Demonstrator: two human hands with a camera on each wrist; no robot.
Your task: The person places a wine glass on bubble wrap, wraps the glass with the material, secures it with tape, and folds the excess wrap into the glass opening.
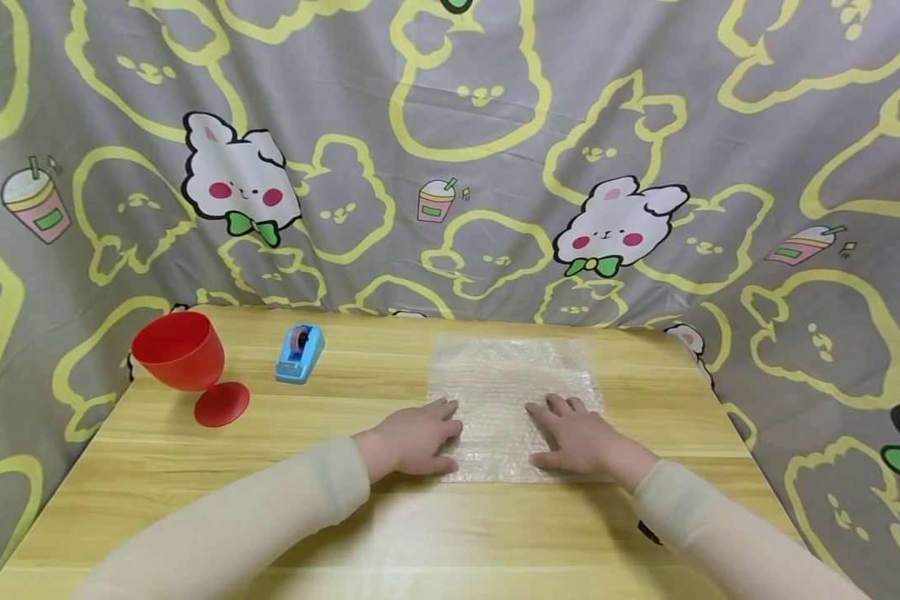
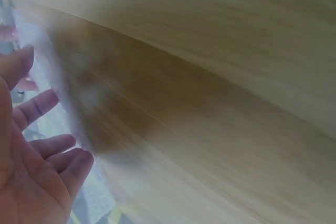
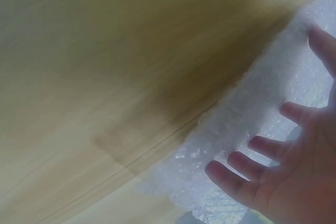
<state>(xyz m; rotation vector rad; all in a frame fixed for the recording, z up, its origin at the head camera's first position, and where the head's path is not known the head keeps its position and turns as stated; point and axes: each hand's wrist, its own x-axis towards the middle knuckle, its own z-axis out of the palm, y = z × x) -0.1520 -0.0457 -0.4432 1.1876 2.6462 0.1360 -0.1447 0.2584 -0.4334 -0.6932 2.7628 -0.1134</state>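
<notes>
A sheet of clear bubble wrap lies flat on the wooden table. At its left edge is my left hand, its fingertips on the sheet. My right hand rests over the right part of the wrap, fingers spread and slightly bent. In the left wrist view the left hand shows its palm and loosely bent fingers, with nothing gripped. The right wrist view shows the right hand with fingers apart along the bubble wrap. Both hands are palm down in the head view.
A red plastic goblet-shaped cup on a round foot stands at the table's left. Beside it is a blue tape dispenser with a roll of tape. A small black object shows partly below the right sleeve. Patterned grey cloth hangs behind the table.
</notes>
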